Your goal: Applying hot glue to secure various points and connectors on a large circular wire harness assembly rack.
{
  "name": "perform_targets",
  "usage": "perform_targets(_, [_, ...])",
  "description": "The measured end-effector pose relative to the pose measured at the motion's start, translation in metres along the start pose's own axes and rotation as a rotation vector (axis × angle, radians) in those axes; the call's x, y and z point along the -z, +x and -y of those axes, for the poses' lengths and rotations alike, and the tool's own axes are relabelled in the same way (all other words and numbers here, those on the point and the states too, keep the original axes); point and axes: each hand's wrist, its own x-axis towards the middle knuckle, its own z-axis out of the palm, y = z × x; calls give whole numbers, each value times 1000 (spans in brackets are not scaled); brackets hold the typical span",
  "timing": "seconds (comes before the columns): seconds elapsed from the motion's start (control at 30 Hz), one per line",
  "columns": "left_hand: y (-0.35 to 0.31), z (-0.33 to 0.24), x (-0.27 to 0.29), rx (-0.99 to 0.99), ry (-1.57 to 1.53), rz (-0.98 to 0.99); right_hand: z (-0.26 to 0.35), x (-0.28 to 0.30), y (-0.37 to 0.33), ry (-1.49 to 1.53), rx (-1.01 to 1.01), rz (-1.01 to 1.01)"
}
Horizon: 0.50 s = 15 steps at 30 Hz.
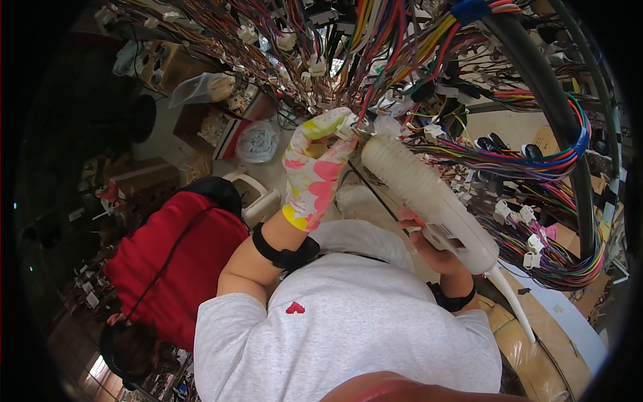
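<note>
Left hand [313, 164], gloved: fingers pinched on a white connector [346, 126], centre. Right hand [435, 251], bare: curled round a white tool [429, 191], right of connector. Wires [439, 40]: far side.

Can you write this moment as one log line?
left hand: gloved, pinching small white connector | right hand: holding white handheld tool | colourful wires: bundled nearby

One flowered glove [312, 175] is counted just above the centre, and one white hand tool [407, 177] toward three o'clock. Two black arm bands [287, 252] are seen. One co-worker [177, 251] is found toward eight o'clock. Wires [519, 167] are too many for counting.
</note>
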Motion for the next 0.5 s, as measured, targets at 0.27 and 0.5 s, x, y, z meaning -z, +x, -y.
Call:
perform_targets(0.27, [-4,34,21,92,-2,-12,3,-2,5,200,15,-35])
perform_targets(0.5, [0,18,13,17,51,-5,-8,-4,1,311,181,22])
